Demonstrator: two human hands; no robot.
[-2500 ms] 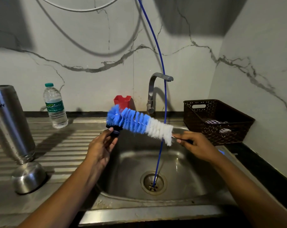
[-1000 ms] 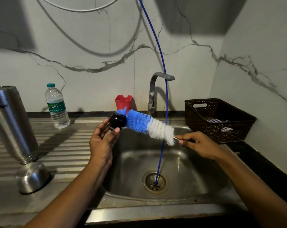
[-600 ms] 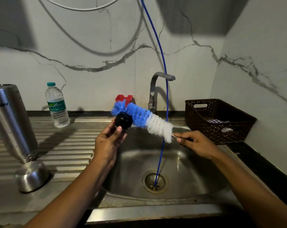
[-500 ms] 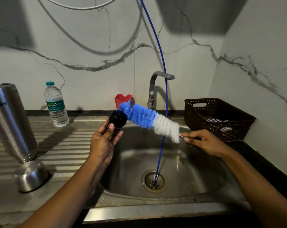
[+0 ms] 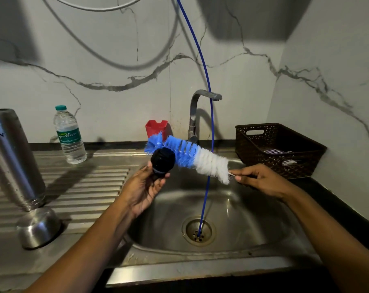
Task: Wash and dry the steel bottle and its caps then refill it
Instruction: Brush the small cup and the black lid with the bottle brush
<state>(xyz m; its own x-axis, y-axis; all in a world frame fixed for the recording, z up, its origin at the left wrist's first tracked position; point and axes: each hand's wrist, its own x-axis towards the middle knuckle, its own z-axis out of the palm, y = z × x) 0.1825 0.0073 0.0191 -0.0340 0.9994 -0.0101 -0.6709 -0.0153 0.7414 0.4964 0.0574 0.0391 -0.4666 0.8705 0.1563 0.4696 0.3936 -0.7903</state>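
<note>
**Black cap under the brush at the sink**

A grey-veined marble wall is seen behind a ribbed steel table with a sink pressed into it. At far left the steel bottle, smooth and cylindrical, is stood on the ribs, apparently neck down. A domed steel cap is set just beside its foot, on the near side. A clear plastic water bottle and a red cup are placed by the wall.

Over the sink's left edge a small, round, ridged black cap is pinched at its lower end by the left grip. The fluffy blue tip of a bottle brush is laid against it. The bristles turn white toward the thin wire handle, which is pinched by the right grip. Behind are a steel tap and a thin blue hose that is run down to the drain. A brown perforated basket is at the right.

The cap is judged to be mid-scrub. It is best turned in the fingertips so that every ridge and thread is reached, with drips caught by the basin.
</note>
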